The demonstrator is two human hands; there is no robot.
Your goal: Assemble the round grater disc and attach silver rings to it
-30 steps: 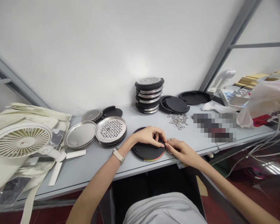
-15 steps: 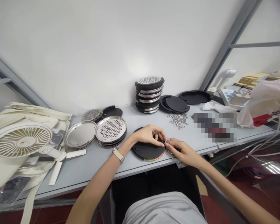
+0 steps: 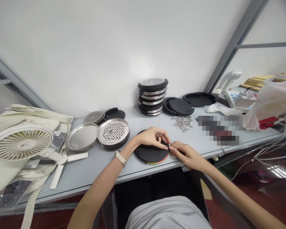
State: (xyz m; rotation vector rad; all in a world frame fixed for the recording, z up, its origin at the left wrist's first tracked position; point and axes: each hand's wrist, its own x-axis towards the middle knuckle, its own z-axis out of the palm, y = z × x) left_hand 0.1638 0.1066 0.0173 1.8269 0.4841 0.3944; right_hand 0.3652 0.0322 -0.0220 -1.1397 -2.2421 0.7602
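Note:
A black round disc (image 3: 150, 154) with a red, yellow and green strip along its near rim lies close to the table's front edge. My left hand (image 3: 153, 137) rests over its far right part, thumb and fingers pinched at the right rim. Facing it, my right hand (image 3: 187, 155) is closed, thumb and forefinger pinching a small metal ring (image 3: 173, 154) beside that rim. The fingertips of both hands nearly meet, and the exact contact there is hidden. Behind them is a pile of small metal rings and chains (image 3: 182, 123).
Grater plates (image 3: 113, 133) and plain metal plates (image 3: 82, 137) are stacked left. A tall stack of black-rimmed discs (image 3: 153, 97) stands against the wall, with black lids (image 3: 180, 106) and a black tray (image 3: 200, 99) beside it. A white fan (image 3: 23, 144) lies far left.
Both hands hold nearly the same pose at the disc's right rim. The metal ring beneath my right fingers shows slightly more; otherwise nothing has visibly moved.

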